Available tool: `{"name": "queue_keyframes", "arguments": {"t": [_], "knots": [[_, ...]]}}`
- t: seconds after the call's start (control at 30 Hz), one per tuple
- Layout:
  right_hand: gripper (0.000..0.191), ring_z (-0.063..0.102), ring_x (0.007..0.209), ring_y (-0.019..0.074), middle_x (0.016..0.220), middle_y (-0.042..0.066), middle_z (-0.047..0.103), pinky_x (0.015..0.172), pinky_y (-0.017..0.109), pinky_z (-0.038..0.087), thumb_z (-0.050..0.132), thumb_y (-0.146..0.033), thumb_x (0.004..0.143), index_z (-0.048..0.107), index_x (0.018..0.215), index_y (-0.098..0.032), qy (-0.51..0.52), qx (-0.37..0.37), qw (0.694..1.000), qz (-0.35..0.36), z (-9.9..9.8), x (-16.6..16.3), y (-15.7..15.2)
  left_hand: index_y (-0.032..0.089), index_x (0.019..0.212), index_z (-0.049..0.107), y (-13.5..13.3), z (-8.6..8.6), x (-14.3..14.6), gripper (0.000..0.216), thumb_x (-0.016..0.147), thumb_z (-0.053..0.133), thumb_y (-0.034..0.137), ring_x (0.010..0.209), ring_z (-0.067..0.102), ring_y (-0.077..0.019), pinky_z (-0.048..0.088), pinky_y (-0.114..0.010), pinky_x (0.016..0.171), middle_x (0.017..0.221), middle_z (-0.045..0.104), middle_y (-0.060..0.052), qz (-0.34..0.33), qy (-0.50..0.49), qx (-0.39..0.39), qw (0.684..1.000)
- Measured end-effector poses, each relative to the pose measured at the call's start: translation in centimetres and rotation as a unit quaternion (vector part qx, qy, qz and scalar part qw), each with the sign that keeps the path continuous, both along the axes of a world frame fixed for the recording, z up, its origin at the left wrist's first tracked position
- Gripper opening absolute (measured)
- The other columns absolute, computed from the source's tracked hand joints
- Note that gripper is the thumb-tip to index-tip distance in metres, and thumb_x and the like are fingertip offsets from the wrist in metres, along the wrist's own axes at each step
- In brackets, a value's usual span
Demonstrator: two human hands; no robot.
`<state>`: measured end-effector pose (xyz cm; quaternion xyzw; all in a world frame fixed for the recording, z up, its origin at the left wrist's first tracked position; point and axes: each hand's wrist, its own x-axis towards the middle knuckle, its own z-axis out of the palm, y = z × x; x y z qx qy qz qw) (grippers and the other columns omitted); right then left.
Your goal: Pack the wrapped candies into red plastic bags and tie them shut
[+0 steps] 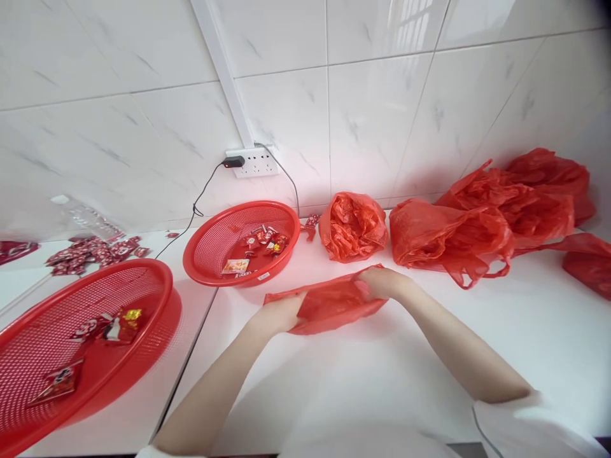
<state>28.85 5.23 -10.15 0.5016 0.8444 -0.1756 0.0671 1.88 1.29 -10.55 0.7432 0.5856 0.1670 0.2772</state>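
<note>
Red and thin, the bag (334, 305) is over the tabletop (363, 378). The left hand (282, 312) sits at its nine o'clock, the right hand (379, 282) at two, maybe to spread it wide. Plastic hides their ends, so I cannot tell each grip.

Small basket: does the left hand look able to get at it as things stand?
Probably yes: the left hand is near the small basket, with only the bag it handles seen in between.
</note>
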Motion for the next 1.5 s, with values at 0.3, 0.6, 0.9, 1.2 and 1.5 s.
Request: {"name": "queue_keyframes", "arguments": {"t": [0.3, 0.6, 0.9, 1.2, 1.5], "knots": [[0.027, 0.057, 0.111, 0.0213, 0.124, 0.011, 0.062, 0.094, 0.036, 0.043, 0.052, -0.023, 0.09, 0.064, 0.114, -0.02, 0.204, 0.156, 0.952, 0.166, -0.5, -1.6, -1.5, 0.012, 0.099, 0.065, -0.8, -1.8, 1.3, 0.036, 0.091, 0.045, 0.042, 0.106, 0.059, -0.0343, 0.047, -0.045, 0.09, 0.113, 0.06, -0.021, -0.131, 0.231, 0.096, 0.959], [0.1, 0.029, 0.14, 0.0352, 0.151, 0.024, 0.03, 0.112, 0.052, 0.023, 0.07, -0.056, 0.07, 0.027, 0.15, -0.015, 0.175, 0.057, 0.969, 0.167, -7.6, -1.4, -1.2, 0.019, 0.133, 0.044, -0.9, -4.9, -2.0, 0.069, 0.076, 0.065, 0.052, 0.128, 0.047, -0.0319, 0.04, -0.044, 0.104, 0.141, 0.048, -0.016, -0.155, 0.079, 0.025, 0.984], [0.068, 0.044, 0.131, 0.0281, 0.144, 0.018, 0.045, 0.108, 0.045, 0.034, 0.056, -0.051, 0.086, 0.041, 0.143, -0.015, 0.227, 0.168, 0.941, 0.187, -7.7, -0.8, -1.6, 0.014, 0.111, 0.057, 0.7, -3.2, -2.6, 0.051, 0.083, 0.054, 0.057, 0.098, 0.067, -0.0225, 0.055, -0.032, 0.082, 0.108, 0.069, -0.017, 0.17, -0.543, -0.121, 0.813], [0.036, 0.049, 0.128, 0.0229, 0.132, 0.012, 0.059, 0.108, 0.045, 0.036, 0.046, -0.027, 0.095, 0.058, 0.127, -0.018, 0.249, 0.261, 0.89, 0.278, -8.5, -2.9, -2.7, 0.013, 0.097, 0.06, 1.8, -0.8, -3.6, 0.016, 0.083, 0.055, 0.019, 0.087, 0.071, -0.0225, 0.061, -0.028, 0.069, 0.089, 0.071, -0.011, 0.376, -0.713, -0.074, 0.587], [0.034, 0.061, 0.11, 0.0198, 0.114, 0.012, 0.068, 0.102, 0.041, 0.042, 0.036, -0.009, 0.094, 0.06, 0.117, -0.015, 0.248, 0.225, 0.909, 0.248, -8.1, -3.1, -2.4, 0.012, 0.083, 0.06, 1.5, -2.3, -2.8, 0.019, 0.074, 0.046, 0.004, 0.069, 0.07, -0.0163, 0.06, -0.028, 0.067, 0.077, 0.072, -0.006, 0.374, -0.714, -0.072, 0.587]]}}
